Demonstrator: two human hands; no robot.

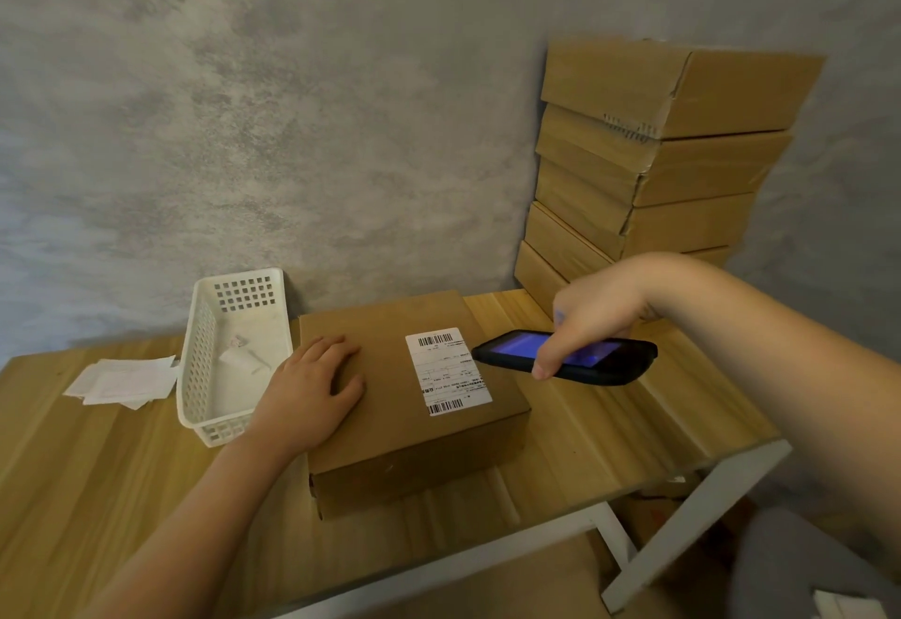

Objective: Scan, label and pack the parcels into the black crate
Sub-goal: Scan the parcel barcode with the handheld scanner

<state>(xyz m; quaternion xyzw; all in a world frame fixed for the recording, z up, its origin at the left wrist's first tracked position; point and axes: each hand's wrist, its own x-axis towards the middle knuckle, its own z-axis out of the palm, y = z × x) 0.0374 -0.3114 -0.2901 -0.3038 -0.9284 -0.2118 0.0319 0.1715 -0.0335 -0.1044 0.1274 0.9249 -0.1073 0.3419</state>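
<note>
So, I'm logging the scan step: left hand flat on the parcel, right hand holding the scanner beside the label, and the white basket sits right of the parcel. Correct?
Not quite. The head view shows the white basket left of the parcel, not right. The rest holds: left hand flat on the parcel, right hand holding the scanner beside the label.

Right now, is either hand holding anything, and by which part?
The right hand grips the black handheld scanner around its middle. The left hand holds nothing; it rests flat on the parcel.
</note>
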